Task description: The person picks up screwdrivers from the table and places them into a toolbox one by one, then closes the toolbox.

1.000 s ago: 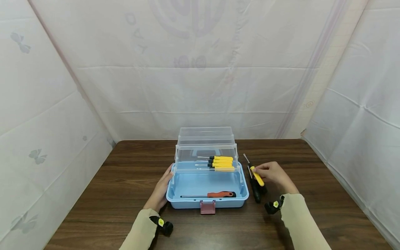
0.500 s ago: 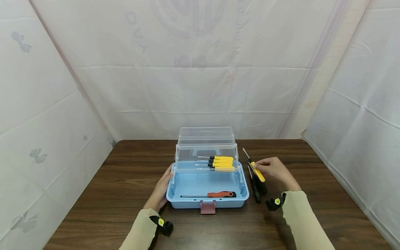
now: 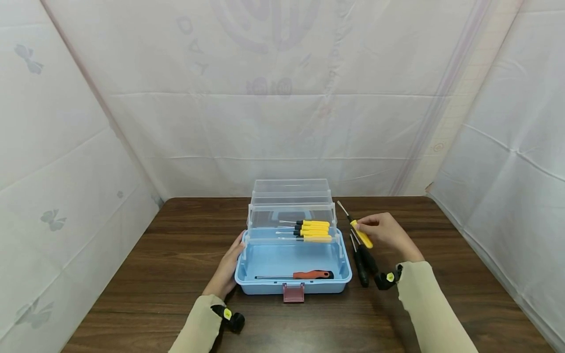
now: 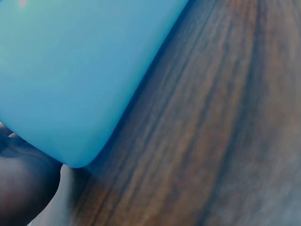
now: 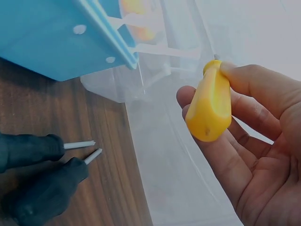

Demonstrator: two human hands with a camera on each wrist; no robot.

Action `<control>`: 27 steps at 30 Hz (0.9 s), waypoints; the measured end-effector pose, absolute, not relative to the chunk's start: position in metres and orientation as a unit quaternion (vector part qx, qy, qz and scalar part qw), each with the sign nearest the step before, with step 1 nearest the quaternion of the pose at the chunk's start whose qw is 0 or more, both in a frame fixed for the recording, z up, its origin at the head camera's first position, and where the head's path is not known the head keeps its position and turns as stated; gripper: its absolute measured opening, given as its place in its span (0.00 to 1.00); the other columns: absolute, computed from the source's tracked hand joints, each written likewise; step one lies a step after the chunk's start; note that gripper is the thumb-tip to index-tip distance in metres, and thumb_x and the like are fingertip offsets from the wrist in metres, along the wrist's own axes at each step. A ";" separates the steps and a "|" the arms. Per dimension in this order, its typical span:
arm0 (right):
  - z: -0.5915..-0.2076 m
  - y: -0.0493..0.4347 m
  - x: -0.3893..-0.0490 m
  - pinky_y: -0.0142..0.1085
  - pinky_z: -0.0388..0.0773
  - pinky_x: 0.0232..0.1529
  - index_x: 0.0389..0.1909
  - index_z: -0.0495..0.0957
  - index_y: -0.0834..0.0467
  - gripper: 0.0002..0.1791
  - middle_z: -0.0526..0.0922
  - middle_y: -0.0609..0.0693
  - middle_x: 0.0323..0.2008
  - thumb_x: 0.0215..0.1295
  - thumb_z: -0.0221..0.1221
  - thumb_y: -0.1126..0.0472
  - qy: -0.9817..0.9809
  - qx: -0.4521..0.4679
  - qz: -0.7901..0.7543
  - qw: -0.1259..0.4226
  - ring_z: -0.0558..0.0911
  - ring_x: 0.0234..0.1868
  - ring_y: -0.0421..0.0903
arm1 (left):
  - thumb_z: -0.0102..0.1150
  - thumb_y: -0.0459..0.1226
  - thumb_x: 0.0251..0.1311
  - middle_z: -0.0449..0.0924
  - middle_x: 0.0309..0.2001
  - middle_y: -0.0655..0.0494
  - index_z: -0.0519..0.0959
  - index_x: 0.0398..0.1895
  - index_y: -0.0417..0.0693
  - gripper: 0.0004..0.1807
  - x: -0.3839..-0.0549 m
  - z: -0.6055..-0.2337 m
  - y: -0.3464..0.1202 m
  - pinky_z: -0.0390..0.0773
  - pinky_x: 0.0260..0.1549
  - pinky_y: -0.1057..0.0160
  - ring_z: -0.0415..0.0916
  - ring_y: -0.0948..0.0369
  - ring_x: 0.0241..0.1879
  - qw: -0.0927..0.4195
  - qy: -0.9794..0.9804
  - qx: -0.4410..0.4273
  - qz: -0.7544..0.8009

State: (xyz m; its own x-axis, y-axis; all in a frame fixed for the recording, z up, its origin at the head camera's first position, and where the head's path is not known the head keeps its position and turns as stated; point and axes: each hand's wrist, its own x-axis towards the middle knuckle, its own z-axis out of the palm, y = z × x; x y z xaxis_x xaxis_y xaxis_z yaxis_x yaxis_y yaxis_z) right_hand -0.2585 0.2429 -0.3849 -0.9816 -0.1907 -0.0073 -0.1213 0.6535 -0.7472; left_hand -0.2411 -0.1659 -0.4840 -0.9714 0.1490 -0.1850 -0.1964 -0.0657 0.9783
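A yellow-handled screwdriver is pinched between the thumb and fingers of my right hand, above the table right of the box. Its shaft points up and to the left; the right wrist view shows the handle end-on. My left hand rests against the left side of the blue toolbox, its fingers partly hidden by the wall. Inside the box's front lies an orange-handled screwdriver. Several yellow-handled screwdrivers lie side by side in the clear raised tray.
Two black-handled screwdrivers lie on the brown table, close to the box's right side. A transparent lid stands raised at the back. A pink latch hangs at the front. White sheeting surrounds the table.
My right hand has lifted the yellow-handled screwdriver up and away from the black-handled ones, its tip moving slightly left toward the box. The left hand and box have stayed in place.
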 end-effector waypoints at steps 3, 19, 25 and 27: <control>-0.383 0.241 -0.261 0.41 0.82 0.35 0.47 0.82 0.65 0.20 0.84 0.58 0.39 0.66 0.59 0.52 0.907 -0.091 -0.409 0.044 0.79 0.31 0.45 | 0.32 0.47 0.75 0.36 0.78 0.52 0.43 0.77 0.62 0.30 -0.240 -0.484 -0.166 0.42 0.72 0.42 0.34 0.48 0.77 0.119 0.672 -0.019 0.731; -0.374 0.225 -0.276 0.34 0.78 0.30 0.47 0.83 0.63 0.16 0.85 0.55 0.35 0.66 0.60 0.56 0.913 -0.124 -0.387 0.039 0.77 0.29 0.44 | 0.31 0.46 0.76 0.37 0.78 0.52 0.44 0.77 0.61 0.29 -0.240 -0.485 -0.166 0.42 0.72 0.42 0.34 0.48 0.77 0.116 0.668 -0.010 0.735; -0.371 0.216 -0.281 0.38 0.79 0.34 0.47 0.83 0.62 0.16 0.85 0.56 0.38 0.66 0.60 0.55 0.915 -0.128 -0.380 0.041 0.76 0.31 0.45 | 0.32 0.47 0.75 0.37 0.78 0.52 0.44 0.77 0.61 0.29 -0.240 -0.484 -0.166 0.42 0.72 0.42 0.35 0.48 0.77 0.114 0.670 -0.010 0.734; -0.371 0.213 -0.283 0.39 0.80 0.35 0.48 0.83 0.62 0.16 0.85 0.56 0.40 0.66 0.60 0.56 0.916 -0.131 -0.376 0.040 0.77 0.32 0.45 | 0.32 0.47 0.75 0.38 0.78 0.52 0.44 0.77 0.60 0.30 -0.240 -0.484 -0.166 0.42 0.72 0.43 0.35 0.48 0.77 0.112 0.670 -0.011 0.734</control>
